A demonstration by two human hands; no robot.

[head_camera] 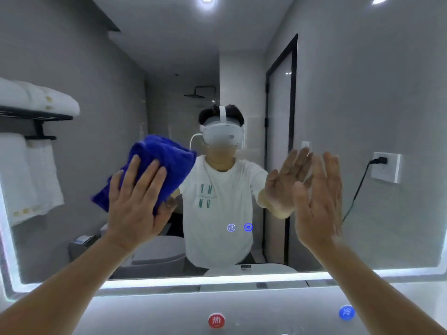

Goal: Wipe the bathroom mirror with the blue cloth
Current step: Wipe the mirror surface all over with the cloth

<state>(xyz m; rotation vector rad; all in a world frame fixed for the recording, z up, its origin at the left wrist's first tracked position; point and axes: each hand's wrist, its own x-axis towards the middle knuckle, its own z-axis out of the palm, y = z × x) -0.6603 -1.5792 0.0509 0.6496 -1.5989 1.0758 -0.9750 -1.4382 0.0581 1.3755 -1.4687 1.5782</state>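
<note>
The large bathroom mirror with a lit rim fills most of the view. My left hand presses a bunched blue cloth flat against the glass at the left of centre, fingers spread over it. My right hand is held up flat near the glass at the right, fingers apart and holding nothing; whether it touches the mirror is unclear. The glass reflects a person in a white T-shirt wearing a headset, along with both hands.
Two glowing touch icons sit on the glass low in the middle. Below the mirror are a red hot-water marker and a blue cold-water marker. Reflected: a towel rack with white towels, wall socket, toilet, shower door.
</note>
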